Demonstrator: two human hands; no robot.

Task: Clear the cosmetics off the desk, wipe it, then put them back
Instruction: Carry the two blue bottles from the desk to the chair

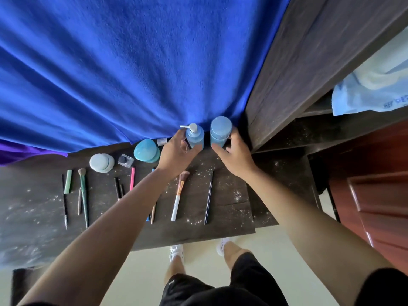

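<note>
At the far edge of the dusty bench (220, 206), two bottles stand upright side by side, the left hand (178, 151) gripping the pump bottle (195, 136), the right hand (236, 156) gripping the capped bottle (220, 130).

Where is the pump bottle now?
In the head view, the pump bottle stands at the back edge of the desk, against the blue cloth, held by the left hand, between the teal compact and the capped blue bottle.
</note>
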